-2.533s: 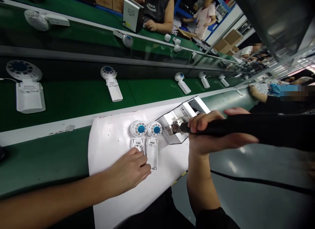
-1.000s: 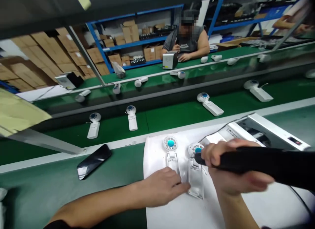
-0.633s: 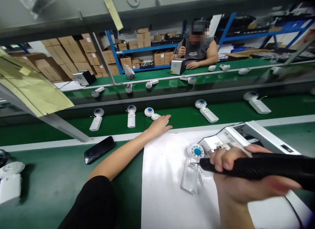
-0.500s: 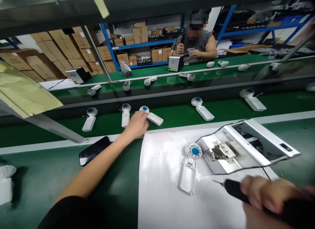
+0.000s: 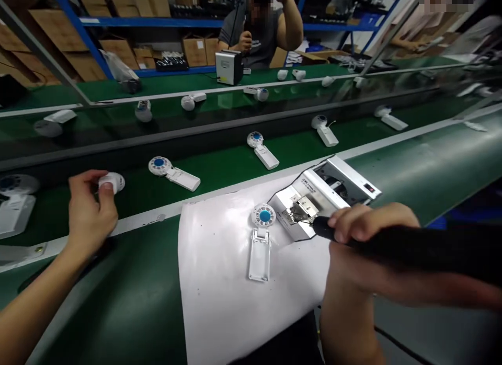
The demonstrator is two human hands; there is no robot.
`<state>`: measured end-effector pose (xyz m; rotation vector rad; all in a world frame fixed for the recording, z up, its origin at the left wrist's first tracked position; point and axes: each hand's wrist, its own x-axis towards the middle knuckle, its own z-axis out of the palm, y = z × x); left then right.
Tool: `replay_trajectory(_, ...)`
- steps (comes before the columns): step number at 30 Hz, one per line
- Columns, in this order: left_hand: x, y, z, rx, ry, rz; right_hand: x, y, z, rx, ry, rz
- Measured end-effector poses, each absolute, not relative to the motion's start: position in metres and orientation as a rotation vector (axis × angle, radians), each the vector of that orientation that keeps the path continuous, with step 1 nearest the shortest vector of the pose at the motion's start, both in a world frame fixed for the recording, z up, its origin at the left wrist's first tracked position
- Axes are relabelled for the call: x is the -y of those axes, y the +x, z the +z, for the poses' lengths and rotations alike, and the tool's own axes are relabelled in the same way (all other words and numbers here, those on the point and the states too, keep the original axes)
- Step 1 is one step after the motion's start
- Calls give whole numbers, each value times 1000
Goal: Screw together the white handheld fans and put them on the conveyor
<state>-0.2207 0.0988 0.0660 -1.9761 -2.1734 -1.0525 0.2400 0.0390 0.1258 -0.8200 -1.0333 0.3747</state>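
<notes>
Over the green belt at the left, my left hand [image 5: 92, 210] pinches the round head of a white handheld fan [image 5: 113, 182]; the fan's handle is hidden. My right hand [image 5: 364, 226] is wrapped round a black electric screwdriver [image 5: 323, 227]. The screwdriver's tip is at the front of a silver screw feeder [image 5: 329, 187], by its metal pick-up plate. Left of the feeder, another white fan [image 5: 259, 255] with a blue centre lies on the white sheet [image 5: 219, 292], its hollow handle facing up.
Several more fans lie along the green conveyor belt [image 5: 219, 163], one of them [image 5: 180, 177] just right of my left hand. Beyond a divider, a co-worker [image 5: 259, 35] sits behind another feeder [image 5: 228, 67]. Blue shelves with cardboard boxes [image 5: 196, 52] stand at the back.
My left hand has picked up a fan from the belt. My right hand has brought the screwdriver to the feeder. The view has swung right, and the co-worker has raised an arm.
</notes>
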Motion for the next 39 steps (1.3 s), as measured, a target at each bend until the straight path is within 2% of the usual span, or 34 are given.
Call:
replay_trajectory(3,-71,-161,63,1850,-2273,-1067,-65,224,127,1091,-687,253)
replay_trajectory(7,-29,-80,37,976,-3019,-828,-86,215,113,1117,-699,282)
replay_trajectory(10,-9,-46,20,478,-3208,-679,-86,214,107,1084,-739,291)
replay_trajectory(12,-5,-38,15,319,-3265,-628,-79,208,109,1077,-731,378)
replay_trajectory(16,-7,-36,12,311,-3352,-672,-62,170,116,1078,-684,749)
replay_trajectory(21,-7,-34,12,347,-3375,-738,-59,122,106,1105,-636,978)
replay_trajectory(28,-7,-33,13,355,-3320,-789,-76,121,82,1227,-528,986)
replay_trajectory(39,-8,-33,15,349,-3338,-807,-73,120,86,1206,-530,994)
